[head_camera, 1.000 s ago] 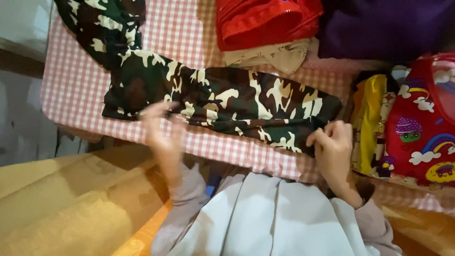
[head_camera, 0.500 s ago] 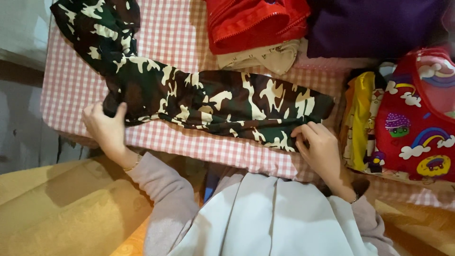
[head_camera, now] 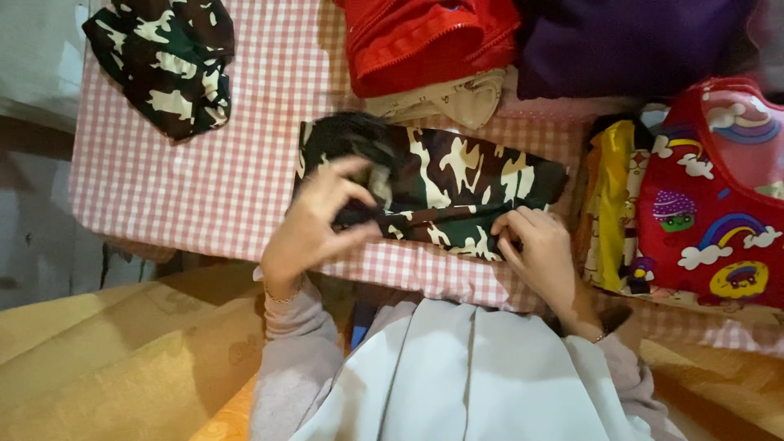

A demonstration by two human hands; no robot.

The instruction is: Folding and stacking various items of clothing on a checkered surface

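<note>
- Head view: a camouflage garment (head_camera: 457, 192) lies across the pink checked cloth (head_camera: 188, 188) that covers the surface, near its front edge, already doubled into a short, thick band.
- The left hand (head_camera: 314, 224) pinches a blurred fold of the garment's left end between thumb and fingers, lifted just above the band and carried over it.
- The right hand (head_camera: 539, 253) rests on the lower right edge, fingers curled and pressing or pinching the cloth; I cannot tell which.
- Judged from this, the step in hand is the fold itself: the left end going over while the right end is pinned.
- The next move would call for laying the lifted end flat with its edges lined up, and the right hand keeping the band from sliding.
- A second camouflage piece (head_camera: 163, 61) sits at the far left corner, well apart.
- A red garment (head_camera: 425, 41), a beige piece (head_camera: 445, 98) and a purple one (head_camera: 621, 45) are piled behind; a red cartoon-print bag (head_camera: 719, 204) stands just to the right.
</note>
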